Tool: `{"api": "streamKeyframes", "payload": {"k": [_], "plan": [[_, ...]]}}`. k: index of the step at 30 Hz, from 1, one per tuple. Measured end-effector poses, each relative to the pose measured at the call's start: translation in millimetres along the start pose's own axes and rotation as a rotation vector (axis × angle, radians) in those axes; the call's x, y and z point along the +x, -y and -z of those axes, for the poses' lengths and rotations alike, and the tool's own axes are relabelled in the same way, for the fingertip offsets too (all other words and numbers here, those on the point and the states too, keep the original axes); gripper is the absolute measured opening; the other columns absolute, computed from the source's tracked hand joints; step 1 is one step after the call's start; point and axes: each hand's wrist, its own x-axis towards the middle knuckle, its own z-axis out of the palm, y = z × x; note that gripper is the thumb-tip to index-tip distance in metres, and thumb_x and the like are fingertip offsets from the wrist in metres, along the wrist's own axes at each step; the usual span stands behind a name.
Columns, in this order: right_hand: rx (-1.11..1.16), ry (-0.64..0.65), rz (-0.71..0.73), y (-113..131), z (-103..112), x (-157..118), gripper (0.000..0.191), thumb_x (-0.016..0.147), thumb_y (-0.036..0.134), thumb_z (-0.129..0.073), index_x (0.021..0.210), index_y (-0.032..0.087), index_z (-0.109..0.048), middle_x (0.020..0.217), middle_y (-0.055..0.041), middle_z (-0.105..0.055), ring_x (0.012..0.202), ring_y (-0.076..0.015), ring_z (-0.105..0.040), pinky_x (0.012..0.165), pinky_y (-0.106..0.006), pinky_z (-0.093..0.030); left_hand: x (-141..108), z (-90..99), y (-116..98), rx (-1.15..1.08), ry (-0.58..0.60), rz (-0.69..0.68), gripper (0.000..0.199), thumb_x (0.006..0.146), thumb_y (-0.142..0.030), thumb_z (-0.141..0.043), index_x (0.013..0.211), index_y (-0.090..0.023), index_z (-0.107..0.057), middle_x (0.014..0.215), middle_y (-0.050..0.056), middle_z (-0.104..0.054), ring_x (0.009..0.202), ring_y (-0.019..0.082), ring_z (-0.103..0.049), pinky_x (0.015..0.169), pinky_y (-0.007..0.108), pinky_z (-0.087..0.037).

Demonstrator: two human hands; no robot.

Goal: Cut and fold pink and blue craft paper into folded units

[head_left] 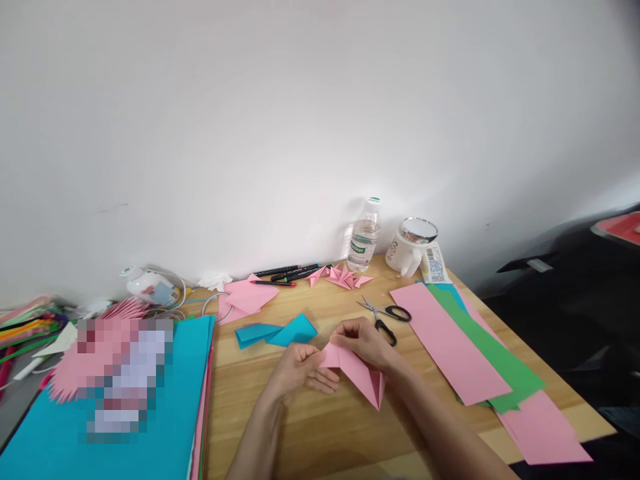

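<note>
Between my two hands is a folded piece of pink paper (357,373), held above the wooden table. My left hand (303,370) pinches its left end between thumb and fingers. My right hand (363,340) grips the upper edge, thumb in front; its fingers behind the paper are partly hidden. The paper's right part opens into a pointed flap hanging downward. Just beyond my left hand lie folded blue paper pieces (293,331). Scissors with black handles (385,313) rest with blades apart, beyond my right hand.
Pink and green paper strips (450,343) overlap at right. Against the wall stand a water bottle (364,237) and a white mug (411,247). Folded pink pieces (343,276) and pens (287,272) lie at the back. Large blue sheets (193,373) cover the left side.
</note>
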Motion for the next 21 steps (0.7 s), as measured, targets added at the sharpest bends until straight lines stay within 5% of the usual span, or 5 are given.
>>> {"api": "streamKeyframes", "payload": {"k": [11,16,21], "plan": [[-0.043,-0.030,-0.036,5.7,5.0,-0.2,0.027,0.070,0.038,-0.062,0.061,0.013,-0.059,0.056,0.0018,-0.052,0.052,-0.0090,-0.042,0.049,-0.022,-0.030,1.7,1.8,-0.9,-0.091,-0.008,0.060,0.059,0.076,-0.067,-0.041,0.076,-0.010,-0.057,0.085,0.022,-0.070,0.064,0.026,-0.069,0.061,0.037,-0.056],[-0.009,-0.019,-0.039,3.1,2.5,-0.2,0.028,0.070,0.040,-0.062,0.061,0.014,-0.058,0.056,0.0021,-0.052,0.051,-0.0092,-0.042,0.049,-0.022,-0.030,1.8,2.8,0.6,-0.053,0.050,-0.014,0.050,0.072,-0.055,-0.059,0.085,-0.007,-0.063,0.088,0.021,-0.071,0.073,0.026,-0.070,0.065,0.033,-0.055],[0.045,-0.016,-0.033,-2.8,0.8,1.9,0.029,0.068,0.042,-0.065,0.060,0.014,-0.060,0.056,0.0019,-0.054,0.051,-0.0093,-0.043,0.049,-0.022,-0.031,4.3,1.4,5.5,-0.061,0.009,-0.030,0.044,0.065,-0.052,-0.069,0.072,-0.009,-0.061,0.075,0.018,-0.071,0.066,0.025,-0.069,0.063,0.034,-0.055]]}}
